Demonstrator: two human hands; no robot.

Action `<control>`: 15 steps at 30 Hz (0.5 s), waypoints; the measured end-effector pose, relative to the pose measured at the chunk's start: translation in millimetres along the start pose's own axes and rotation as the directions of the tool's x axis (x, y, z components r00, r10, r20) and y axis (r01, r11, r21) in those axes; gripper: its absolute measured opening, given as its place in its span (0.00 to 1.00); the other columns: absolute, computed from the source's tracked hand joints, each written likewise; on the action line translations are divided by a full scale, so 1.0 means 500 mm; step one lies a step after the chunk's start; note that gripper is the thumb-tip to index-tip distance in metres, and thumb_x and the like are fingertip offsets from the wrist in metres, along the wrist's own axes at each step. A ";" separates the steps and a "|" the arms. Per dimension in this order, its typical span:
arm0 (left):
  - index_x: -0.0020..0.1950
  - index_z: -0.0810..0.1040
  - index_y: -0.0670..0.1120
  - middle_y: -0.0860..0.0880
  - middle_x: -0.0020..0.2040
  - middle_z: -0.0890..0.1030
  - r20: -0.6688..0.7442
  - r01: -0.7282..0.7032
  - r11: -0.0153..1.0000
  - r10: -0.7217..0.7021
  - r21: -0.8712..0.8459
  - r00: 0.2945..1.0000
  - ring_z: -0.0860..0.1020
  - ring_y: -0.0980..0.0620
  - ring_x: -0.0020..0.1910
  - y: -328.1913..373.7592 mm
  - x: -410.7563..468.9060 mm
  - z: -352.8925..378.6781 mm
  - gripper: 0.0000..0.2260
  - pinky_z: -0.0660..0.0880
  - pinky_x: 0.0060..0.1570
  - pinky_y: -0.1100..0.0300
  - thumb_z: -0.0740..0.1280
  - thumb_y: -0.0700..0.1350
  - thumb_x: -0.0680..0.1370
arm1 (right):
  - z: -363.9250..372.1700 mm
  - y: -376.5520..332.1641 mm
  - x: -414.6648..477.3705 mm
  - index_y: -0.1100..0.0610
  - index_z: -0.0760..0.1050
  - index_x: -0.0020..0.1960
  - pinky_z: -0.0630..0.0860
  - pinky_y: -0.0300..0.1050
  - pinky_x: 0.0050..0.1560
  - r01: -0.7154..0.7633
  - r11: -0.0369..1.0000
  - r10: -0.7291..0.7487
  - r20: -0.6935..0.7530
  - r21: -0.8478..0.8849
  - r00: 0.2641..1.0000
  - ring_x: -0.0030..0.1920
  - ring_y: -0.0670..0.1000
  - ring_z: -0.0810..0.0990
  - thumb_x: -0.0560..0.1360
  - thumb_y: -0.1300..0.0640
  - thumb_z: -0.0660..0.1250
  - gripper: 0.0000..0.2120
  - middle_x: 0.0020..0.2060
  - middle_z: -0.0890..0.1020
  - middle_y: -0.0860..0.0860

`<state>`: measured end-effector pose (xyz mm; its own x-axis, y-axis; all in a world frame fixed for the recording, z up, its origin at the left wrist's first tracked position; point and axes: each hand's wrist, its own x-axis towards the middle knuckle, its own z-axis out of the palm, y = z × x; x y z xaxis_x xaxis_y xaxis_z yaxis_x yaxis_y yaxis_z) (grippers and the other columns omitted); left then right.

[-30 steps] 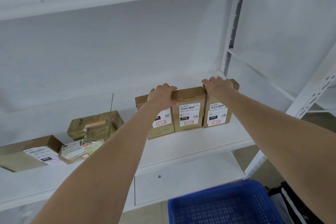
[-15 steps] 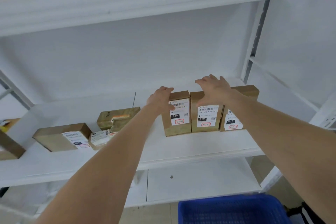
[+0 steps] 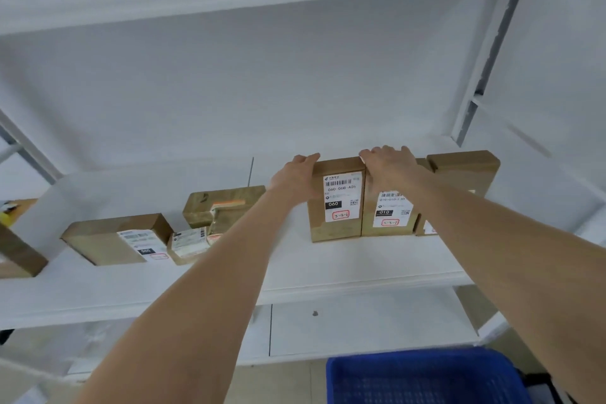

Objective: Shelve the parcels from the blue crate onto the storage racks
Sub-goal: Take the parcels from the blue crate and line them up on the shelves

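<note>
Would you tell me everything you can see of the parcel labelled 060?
The 060 parcel is a brown cardboard box standing upright on the shelf, flush against the 010 parcel on its right. Its white front label carries a barcode, a black 060 tag and a red-ringed handwritten mark. The left hand touches its upper left side.

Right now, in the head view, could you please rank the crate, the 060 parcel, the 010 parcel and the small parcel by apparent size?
1. The crate, though it is nearest and cut off by the frame.
2. The 060 parcel and 010 parcel look alike; the right hand covers part of the latter, so unranked.
3. The small parcel.
</note>
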<state>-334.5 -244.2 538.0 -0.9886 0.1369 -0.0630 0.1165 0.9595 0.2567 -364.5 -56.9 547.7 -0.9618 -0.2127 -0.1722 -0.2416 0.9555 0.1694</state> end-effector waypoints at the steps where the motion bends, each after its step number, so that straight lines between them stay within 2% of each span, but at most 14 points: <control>1: 0.75 0.58 0.51 0.47 0.70 0.65 -0.006 -0.009 1.000 0.009 0.009 1.000 0.69 0.45 0.67 0.002 0.010 0.003 0.33 0.72 0.61 0.49 0.68 0.44 0.74 | 0.005 0.004 0.002 0.56 0.67 0.65 0.69 0.52 0.55 0.008 1.000 -0.008 -0.030 0.008 1.000 0.55 0.54 0.74 0.72 0.57 0.68 0.23 0.53 0.74 0.51; 3: 0.73 0.64 0.51 0.46 0.66 0.68 -0.048 -0.019 1.000 0.019 -0.006 0.999 0.72 0.45 0.64 0.001 0.028 0.007 0.27 0.72 0.59 0.52 0.66 0.42 0.75 | 0.014 0.010 0.005 0.57 0.70 0.61 0.68 0.47 0.43 0.022 0.999 -0.019 -0.092 0.033 0.996 0.48 0.54 0.76 0.75 0.61 0.62 0.15 0.49 0.75 0.51; 5: 0.71 0.67 0.50 0.46 0.63 0.69 -0.066 -0.033 0.999 0.031 -0.032 0.997 0.72 0.45 0.62 -0.003 0.040 0.010 0.25 0.72 0.58 0.54 0.65 0.39 0.75 | 0.019 0.014 0.009 0.57 0.70 0.61 0.68 0.46 0.40 0.030 0.999 -0.025 -0.125 0.039 0.992 0.49 0.55 0.77 0.75 0.63 0.61 0.15 0.50 0.76 0.52; 11: 0.70 0.68 0.49 0.45 0.62 0.70 -0.064 -0.070 0.996 0.066 -0.059 0.996 0.73 0.44 0.61 -0.009 0.052 0.014 0.24 0.72 0.59 0.54 0.65 0.37 0.74 | 0.018 0.019 0.017 0.57 0.68 0.64 0.68 0.47 0.40 0.020 0.999 -0.016 -0.099 0.042 0.995 0.52 0.55 0.77 0.73 0.63 0.64 0.19 0.53 0.75 0.52; 15: 0.72 0.65 0.51 0.46 0.65 0.68 -0.037 -0.042 0.998 0.040 -0.051 0.999 0.72 0.45 0.62 -0.011 0.047 0.010 0.27 0.72 0.60 0.51 0.66 0.40 0.74 | 0.008 0.016 0.011 0.55 0.64 0.68 0.69 0.50 0.48 -0.005 0.999 0.006 -0.008 0.032 1.000 0.59 0.56 0.73 0.68 0.53 0.74 0.33 0.57 0.73 0.53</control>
<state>-358.0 -244.7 530.2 -0.9860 0.1660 -0.0170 0.1529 0.9392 0.3075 -371.4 -49.6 544.4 -0.9642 -0.2090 -0.1631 -0.2323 0.9626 0.1396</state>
